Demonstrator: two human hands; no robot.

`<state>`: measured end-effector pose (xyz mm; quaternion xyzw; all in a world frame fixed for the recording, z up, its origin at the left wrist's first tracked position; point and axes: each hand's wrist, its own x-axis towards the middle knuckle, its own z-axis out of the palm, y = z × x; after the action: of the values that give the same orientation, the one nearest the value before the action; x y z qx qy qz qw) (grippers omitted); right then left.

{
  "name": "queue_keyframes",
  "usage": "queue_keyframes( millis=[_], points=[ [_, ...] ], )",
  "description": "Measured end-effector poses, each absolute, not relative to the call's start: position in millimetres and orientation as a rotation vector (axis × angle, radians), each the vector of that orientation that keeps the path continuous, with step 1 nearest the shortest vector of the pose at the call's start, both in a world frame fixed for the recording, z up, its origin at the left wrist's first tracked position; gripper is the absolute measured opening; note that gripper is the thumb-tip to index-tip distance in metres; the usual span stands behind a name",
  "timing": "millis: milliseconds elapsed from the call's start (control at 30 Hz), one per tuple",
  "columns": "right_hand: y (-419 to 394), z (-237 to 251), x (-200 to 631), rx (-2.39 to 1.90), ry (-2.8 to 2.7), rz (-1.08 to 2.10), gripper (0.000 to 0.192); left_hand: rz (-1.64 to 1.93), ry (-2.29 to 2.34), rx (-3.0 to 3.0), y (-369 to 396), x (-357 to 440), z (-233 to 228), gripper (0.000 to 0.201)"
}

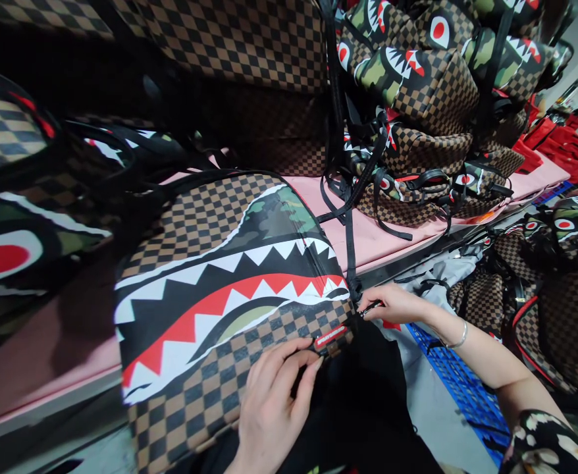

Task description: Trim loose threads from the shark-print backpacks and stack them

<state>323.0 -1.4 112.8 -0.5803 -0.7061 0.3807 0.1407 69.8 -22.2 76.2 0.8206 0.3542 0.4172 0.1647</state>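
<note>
A checkered brown-and-black backpack (234, 289) with a printed shark mouth in white, red and camouflage lies tilted in front of me, partly over the pink tabletop's front edge. My left hand (276, 401) is closed at its lower side, fingertips and thumb pinching the edge beside a red label (331, 336). At the bag's right corner, my right hand (395, 306) pinches a small dark piece, whose kind is too small to tell. Just above those fingers a black strap (351, 243) hangs down. A bracelet circles the right wrist.
Similar backpacks are heaped at the back right (417, 85), and more loom at the left (7, 257). The pink tabletop (372, 240) runs off toward red bags (565, 145). Lower right, a blue plastic crate (451, 388) stands beside further checkered bags (570, 322).
</note>
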Motion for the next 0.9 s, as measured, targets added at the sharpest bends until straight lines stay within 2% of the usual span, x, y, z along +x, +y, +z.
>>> queue_keyframes(
  millis=[567, 900],
  points=[
    [10, 133, 284, -1.592, -2.323, 1.055, 0.004, 1.334, 1.190, 2.201, -26, 60, 88, 0.005],
    [7, 124, 278, -1.568, -2.133, 1.181, 0.002, 1.349, 1.257, 2.173, -29, 55, 86, 0.005]
  ],
)
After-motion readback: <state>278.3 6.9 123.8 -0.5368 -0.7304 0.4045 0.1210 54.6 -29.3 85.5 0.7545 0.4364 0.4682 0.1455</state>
